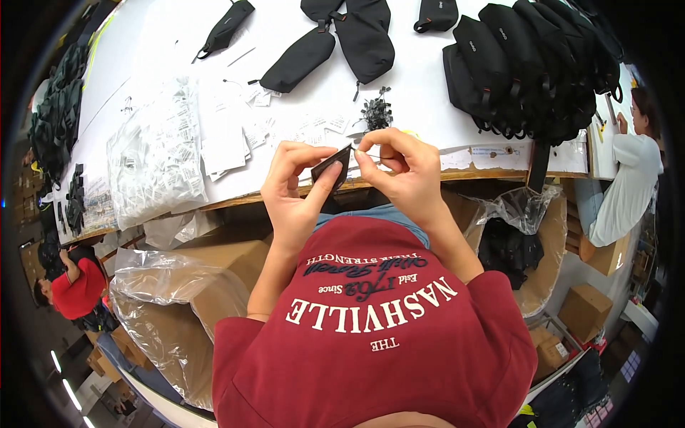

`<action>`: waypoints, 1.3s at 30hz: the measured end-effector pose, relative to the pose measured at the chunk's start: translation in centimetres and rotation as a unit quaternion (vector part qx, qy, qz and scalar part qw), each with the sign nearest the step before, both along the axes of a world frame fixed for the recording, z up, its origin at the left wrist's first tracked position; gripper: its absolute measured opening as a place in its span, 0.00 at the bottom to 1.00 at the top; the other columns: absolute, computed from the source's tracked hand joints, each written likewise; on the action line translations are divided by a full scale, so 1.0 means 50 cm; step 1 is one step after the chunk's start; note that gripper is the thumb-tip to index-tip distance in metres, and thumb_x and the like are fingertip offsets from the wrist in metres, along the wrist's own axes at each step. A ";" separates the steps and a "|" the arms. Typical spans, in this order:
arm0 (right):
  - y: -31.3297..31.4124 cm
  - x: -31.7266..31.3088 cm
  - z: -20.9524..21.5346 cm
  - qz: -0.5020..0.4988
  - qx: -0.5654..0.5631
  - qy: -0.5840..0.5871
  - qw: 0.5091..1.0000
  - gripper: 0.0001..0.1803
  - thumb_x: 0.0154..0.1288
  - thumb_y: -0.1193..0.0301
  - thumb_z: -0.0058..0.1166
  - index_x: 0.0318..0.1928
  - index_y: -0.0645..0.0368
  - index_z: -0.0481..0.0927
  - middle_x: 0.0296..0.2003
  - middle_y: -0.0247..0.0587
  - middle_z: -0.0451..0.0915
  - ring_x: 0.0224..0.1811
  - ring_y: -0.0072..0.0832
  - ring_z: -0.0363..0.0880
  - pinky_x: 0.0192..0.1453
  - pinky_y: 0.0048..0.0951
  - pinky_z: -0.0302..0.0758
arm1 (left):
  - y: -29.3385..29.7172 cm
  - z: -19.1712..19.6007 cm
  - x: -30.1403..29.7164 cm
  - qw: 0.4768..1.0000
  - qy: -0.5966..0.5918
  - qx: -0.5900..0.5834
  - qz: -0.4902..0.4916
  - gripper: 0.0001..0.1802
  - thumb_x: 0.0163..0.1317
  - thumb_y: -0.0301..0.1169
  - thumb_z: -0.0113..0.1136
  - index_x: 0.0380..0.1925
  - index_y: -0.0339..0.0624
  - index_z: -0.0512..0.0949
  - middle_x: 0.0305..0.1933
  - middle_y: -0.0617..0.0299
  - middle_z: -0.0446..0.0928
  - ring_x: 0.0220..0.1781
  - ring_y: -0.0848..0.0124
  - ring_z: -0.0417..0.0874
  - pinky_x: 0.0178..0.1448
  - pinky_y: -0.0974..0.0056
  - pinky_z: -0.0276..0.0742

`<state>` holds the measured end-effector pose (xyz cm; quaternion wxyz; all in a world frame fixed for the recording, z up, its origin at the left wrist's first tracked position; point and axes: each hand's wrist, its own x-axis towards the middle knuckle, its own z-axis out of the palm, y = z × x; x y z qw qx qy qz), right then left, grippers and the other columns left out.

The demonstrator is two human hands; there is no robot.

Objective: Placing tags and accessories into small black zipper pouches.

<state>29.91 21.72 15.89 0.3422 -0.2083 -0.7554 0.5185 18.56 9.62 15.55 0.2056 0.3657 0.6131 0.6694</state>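
Observation:
Above the table's near edge, my left hand [294, 187] pinches a small flat black tag-like piece [330, 170] between thumb and fingers. Just to its right, my right hand [405, 171] has thumb and forefinger pressed together on a thin cord [376, 157], close to the black piece's upper corner. Whether the cord is joined to the piece is too small to tell. Beyond my hands lies a little heap of small black parts [377, 113], and loose white paper tags [308, 130] are spread beside it.
Black pouches are piled [499, 68] at right; more black pouches [300, 63] lie at the far middle. A clear bag of white labels [157, 153] sits at left. Plastic-lined cartons [171, 285] stand below the table edge. Two people [631, 171] are at either side.

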 end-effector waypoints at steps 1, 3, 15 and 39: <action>-0.001 0.002 0.002 -0.001 0.006 -0.001 1.000 0.06 0.50 0.78 0.62 0.30 0.59 0.79 0.15 0.23 0.60 0.17 0.11 0.53 0.20 0.18 0.49 | -0.002 0.001 0.001 1.000 0.019 -0.003 0.004 0.12 0.51 0.15 0.63 0.37 0.34 0.79 0.37 0.62 0.72 0.39 0.74 0.74 0.45 0.71 0.71; -0.002 0.001 0.003 -0.001 0.010 -0.002 1.000 0.07 0.50 0.78 0.63 0.30 0.59 0.79 0.15 0.23 0.60 0.17 0.12 0.53 0.20 0.18 0.49 | -0.003 0.005 0.003 0.999 0.039 -0.008 0.010 0.12 0.50 0.15 0.63 0.37 0.35 0.79 0.37 0.62 0.72 0.39 0.75 0.75 0.44 0.71 0.71; -0.007 0.006 -0.001 -0.007 0.020 -0.006 1.000 0.06 0.54 0.78 0.63 0.32 0.60 0.79 0.15 0.23 0.62 0.15 0.11 0.54 0.18 0.17 0.50 | 0.000 -0.007 0.012 0.994 0.103 -0.010 0.029 0.12 0.46 0.15 0.66 0.33 0.37 0.82 0.32 0.61 0.74 0.35 0.72 0.75 0.40 0.71 0.69; 0.012 0.006 -0.002 0.077 -0.115 -0.001 0.990 0.06 0.55 0.79 0.62 0.35 0.62 0.82 0.20 0.30 0.77 0.21 0.13 0.71 0.27 0.16 0.66 | -0.013 -0.027 0.021 0.990 -0.135 0.043 -0.025 0.10 0.54 0.13 0.60 0.37 0.31 0.79 0.39 0.61 0.70 0.39 0.78 0.73 0.41 0.76 0.72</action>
